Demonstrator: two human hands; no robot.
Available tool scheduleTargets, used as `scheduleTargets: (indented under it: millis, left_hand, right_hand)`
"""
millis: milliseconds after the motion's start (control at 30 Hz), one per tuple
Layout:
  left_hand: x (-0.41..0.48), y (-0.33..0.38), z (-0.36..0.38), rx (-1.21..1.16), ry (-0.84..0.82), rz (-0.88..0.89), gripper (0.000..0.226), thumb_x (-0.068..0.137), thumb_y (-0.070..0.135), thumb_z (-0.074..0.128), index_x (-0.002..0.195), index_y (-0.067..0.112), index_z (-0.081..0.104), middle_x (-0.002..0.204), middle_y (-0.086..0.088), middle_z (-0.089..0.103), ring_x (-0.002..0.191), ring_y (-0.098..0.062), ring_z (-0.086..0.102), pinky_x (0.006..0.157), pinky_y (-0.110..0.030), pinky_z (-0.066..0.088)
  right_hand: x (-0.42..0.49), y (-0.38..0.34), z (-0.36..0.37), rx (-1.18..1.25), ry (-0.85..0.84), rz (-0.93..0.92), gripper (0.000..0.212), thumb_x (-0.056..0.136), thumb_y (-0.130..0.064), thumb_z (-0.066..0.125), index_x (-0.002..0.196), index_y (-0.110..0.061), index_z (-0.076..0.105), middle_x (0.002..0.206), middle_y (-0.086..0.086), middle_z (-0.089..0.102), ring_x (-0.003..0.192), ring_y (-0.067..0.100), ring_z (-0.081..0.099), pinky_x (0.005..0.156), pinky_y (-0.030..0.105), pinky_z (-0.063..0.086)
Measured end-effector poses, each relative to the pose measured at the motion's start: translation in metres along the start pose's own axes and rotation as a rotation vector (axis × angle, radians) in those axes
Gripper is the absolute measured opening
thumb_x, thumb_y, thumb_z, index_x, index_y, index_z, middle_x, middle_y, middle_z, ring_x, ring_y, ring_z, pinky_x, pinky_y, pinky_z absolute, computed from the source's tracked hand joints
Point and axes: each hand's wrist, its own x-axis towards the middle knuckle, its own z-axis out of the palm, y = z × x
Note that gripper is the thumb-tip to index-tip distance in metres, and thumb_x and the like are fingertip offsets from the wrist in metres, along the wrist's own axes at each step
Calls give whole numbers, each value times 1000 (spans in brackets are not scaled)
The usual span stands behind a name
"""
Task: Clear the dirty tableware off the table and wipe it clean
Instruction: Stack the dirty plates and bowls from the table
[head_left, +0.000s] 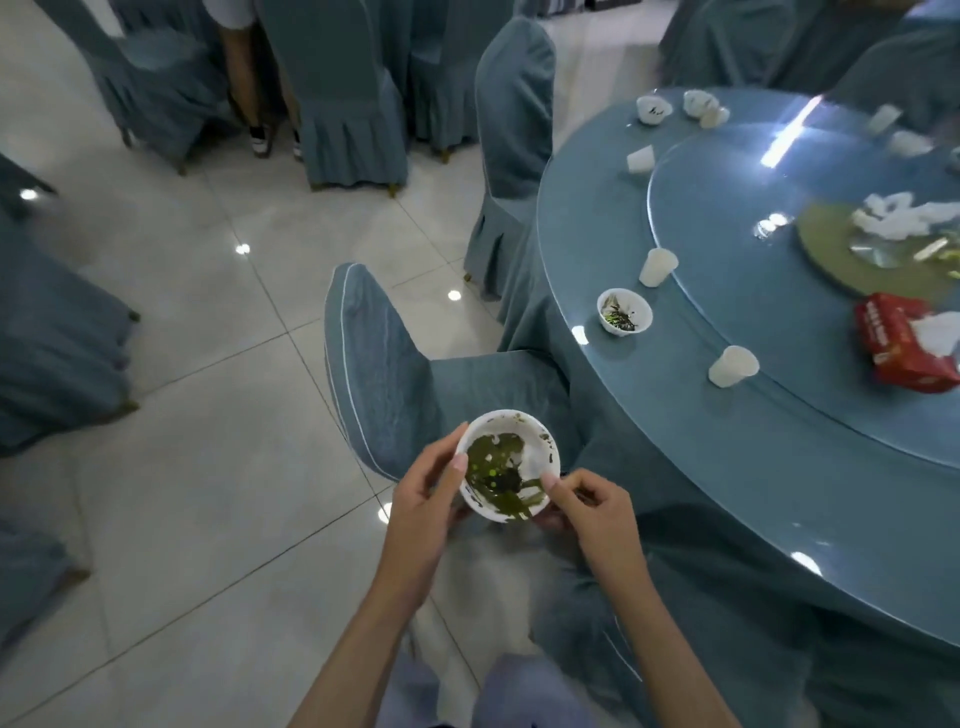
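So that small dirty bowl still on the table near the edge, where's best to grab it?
Grip the small bowl by its outer wall, thumb on the clean rim, coming from the near table edge. It stands upright, open top, scraps inside, so a side hold probably keeps it level.

We are looking steeply down and forward from head height; the left hand (423, 488) and right hand (592, 506) are sitting near, the desk (727, 452) stretching right, floor (208, 415) left.
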Motion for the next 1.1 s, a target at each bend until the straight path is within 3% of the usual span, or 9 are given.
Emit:
scheduleTargets:
  millis: [133, 367, 467, 600, 700, 833, 967, 1100]
  left_hand:
    - [37, 17, -7, -5, -122, -22, 31, 104, 24, 60, 131, 36, 69, 128, 12, 70, 119, -10, 66, 93, -43, 61]
    - [100, 20, 13, 56, -242, -77, 37, 106, 28, 55, 141, 39, 60, 136, 15, 65, 124, -10, 63, 95, -44, 61]
    - [136, 20, 29, 69, -212, -83, 36, 106, 27, 55, 139, 40, 61, 133, 15, 67, 121, -11, 65, 90, -40, 62]
    - [185, 22, 53, 101, -167, -130, 35, 105, 26, 56, 136, 40, 64, 130, 12, 69, 121, -17, 65, 89, -44, 62]
    - [215, 28, 69, 117, -144, -149, 35, 106, 22, 55, 137, 36, 64, 130, 11, 69, 120, -16, 66, 86, -39, 63]
    - [243, 40, 82, 126, -97, -145, 36, 106, 18, 55, 137, 33, 64, 129, 12, 70, 119, -12, 66, 86, -37, 63]
    - [266, 49, 84, 130, -49, -154, 36, 105, 18, 54, 136, 32, 64, 128, 10, 70, 119, -18, 66, 91, -45, 62]
    - [286, 56, 76, 165, -10, -160, 36, 105, 18, 55, 136, 32, 64, 129, 10, 70, 121, -19, 66, 91, -45, 62]
  right_hand:
    - [17, -13, 19, 98, 84, 16, 23, 94, -20, 71, 116, -12, 68, 97, 7, 77, 86, 25, 77, 65, 35, 64]
    - [67, -16, 11, 101, 63, 27, 37, 98, -18, 68, 134, -16, 66, 114, -2, 77, 103, 19, 75, 74, 36, 65]
    - [106, -13, 0, 95, 50, 65, 33, 98, -22, 68, 131, -18, 69, 105, 2, 78, 92, 18, 75, 77, 39, 64]
    - [172, -1, -25, 32, 70, 109, 27, 105, -35, 55, 116, -20, 75, 87, 6, 75, 76, 20, 71, 70, 37, 60]
    - [225, 21, -52, -67, 129, 154, 24, 107, -30, 53, 107, -20, 74, 81, 5, 72, 70, 17, 69, 63, 30, 55]
    - [291, 50, -80, -94, 224, 309, 22, 105, -26, 56, 95, -15, 72, 74, 7, 72, 63, 18, 66, 58, 31, 51]
    - [345, 72, -98, -16, 346, 466, 30, 104, -34, 56, 96, -9, 71, 78, 14, 73, 61, 20, 65, 51, 26, 46]
    - [380, 79, -103, 86, 427, 523, 36, 107, -38, 51, 99, -7, 67, 76, 13, 70, 57, 22, 62, 50, 27, 45]
